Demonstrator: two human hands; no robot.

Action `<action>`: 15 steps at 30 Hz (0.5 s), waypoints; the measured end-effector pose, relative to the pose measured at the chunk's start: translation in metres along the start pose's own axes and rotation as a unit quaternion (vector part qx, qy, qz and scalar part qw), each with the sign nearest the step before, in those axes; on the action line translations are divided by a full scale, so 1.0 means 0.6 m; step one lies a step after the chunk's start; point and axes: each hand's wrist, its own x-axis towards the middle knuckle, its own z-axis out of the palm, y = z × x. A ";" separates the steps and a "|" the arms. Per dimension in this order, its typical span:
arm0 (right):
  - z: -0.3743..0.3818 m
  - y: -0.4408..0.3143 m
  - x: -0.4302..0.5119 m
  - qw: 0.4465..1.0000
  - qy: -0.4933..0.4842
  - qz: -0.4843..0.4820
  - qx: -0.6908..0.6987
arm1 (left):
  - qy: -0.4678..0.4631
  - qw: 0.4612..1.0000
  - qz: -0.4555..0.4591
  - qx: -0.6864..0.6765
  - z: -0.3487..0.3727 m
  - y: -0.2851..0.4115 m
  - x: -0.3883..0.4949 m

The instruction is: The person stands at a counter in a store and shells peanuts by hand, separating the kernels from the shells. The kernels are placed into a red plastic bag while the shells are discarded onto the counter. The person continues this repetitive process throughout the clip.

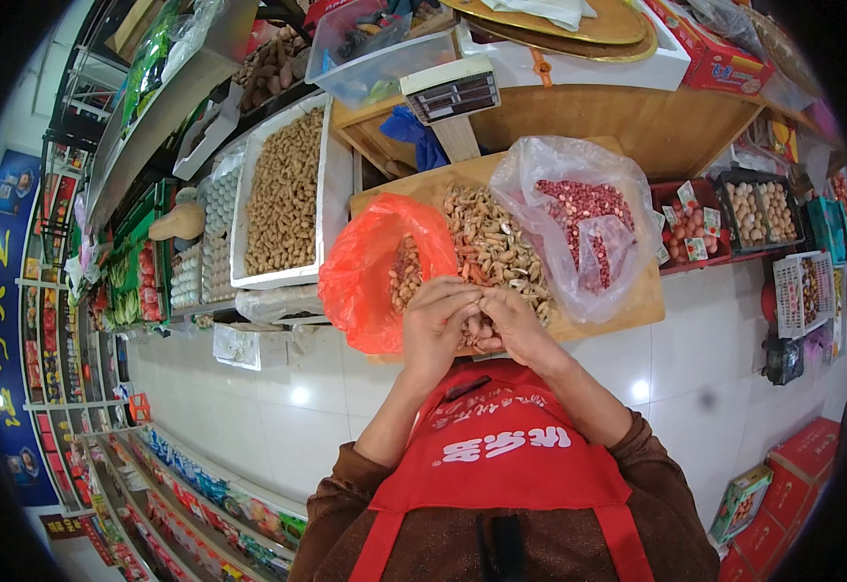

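Note:
My left hand and my right hand meet fingertip to fingertip over the near edge of a wooden board. Their fingers are bent and pinched together; whatever is between them is hidden. Just below the fingers lie several pinkish peanuts in the shell. A heap of broken peanut shells spreads beyond my hands. Left of it, an open red plastic bag holds unshelled peanuts. On the right, a clear plastic bag contains red peanut kernels.
A digital scale rises behind the board. White foam box of peanuts stands left, near egg trays. Crates of eggs are at right. Tiled floor and shop shelves lie below left.

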 end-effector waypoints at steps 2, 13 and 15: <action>-0.002 0.000 0.002 1.000 0.009 -0.007 -0.022 | -0.008 1.000 -0.002 -0.002 0.002 -0.002 0.004; -0.007 0.013 0.011 0.995 0.082 -0.036 -0.054 | 0.029 0.927 -0.159 -0.338 0.046 -0.045 0.005; -0.007 0.002 0.012 0.985 0.107 -0.078 -0.112 | 0.017 0.856 -0.231 -0.463 0.060 -0.058 0.011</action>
